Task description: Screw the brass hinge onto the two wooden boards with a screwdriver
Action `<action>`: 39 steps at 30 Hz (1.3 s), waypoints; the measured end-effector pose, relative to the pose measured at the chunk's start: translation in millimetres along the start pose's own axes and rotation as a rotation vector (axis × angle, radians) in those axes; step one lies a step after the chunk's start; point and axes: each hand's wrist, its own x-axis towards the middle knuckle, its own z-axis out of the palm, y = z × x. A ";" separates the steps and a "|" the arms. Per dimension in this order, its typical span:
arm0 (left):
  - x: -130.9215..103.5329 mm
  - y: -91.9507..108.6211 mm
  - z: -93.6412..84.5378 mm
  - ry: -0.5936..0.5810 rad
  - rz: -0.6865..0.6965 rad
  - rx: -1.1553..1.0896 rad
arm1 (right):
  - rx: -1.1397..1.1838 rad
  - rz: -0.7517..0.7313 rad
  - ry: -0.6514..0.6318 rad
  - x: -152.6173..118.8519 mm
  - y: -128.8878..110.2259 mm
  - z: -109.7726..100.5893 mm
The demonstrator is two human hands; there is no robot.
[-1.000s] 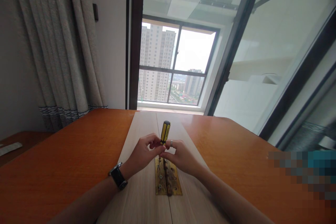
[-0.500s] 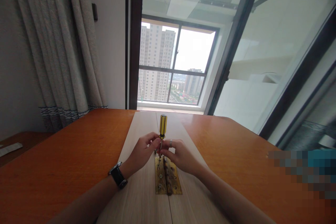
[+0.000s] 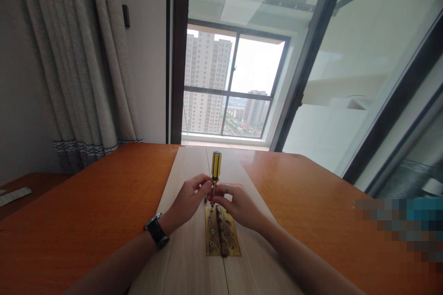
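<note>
A screwdriver (image 3: 216,166) with a yellow and black handle stands nearly upright, tip down at the top left of a brass hinge (image 3: 231,239). My left hand (image 3: 192,196), with a black watch on its wrist, pinches the shaft just below the handle. From the other side my right hand (image 3: 237,203), wearing a ring, closes its thumb and fingers on the same shaft. Screw heads show in the hinge's left leaf; open holes show in its right leaf. Beneath lie two pale wooden boards (image 3: 187,258), the hinge spanning their seam. The fingers partly hide the shaft.
The boards lie lengthwise on an orange-brown table (image 3: 304,203). Behind its far edge is a window (image 3: 235,87) in a glazed frame. A grey curtain (image 3: 79,64) hangs at the left. A white strip (image 3: 15,195) lies on a lower surface at far left.
</note>
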 end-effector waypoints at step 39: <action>-4.5 -4.8 -3.7 -0.281 -0.066 0.321 | 0.113 0.070 0.208 3.8 -5.6 -6.8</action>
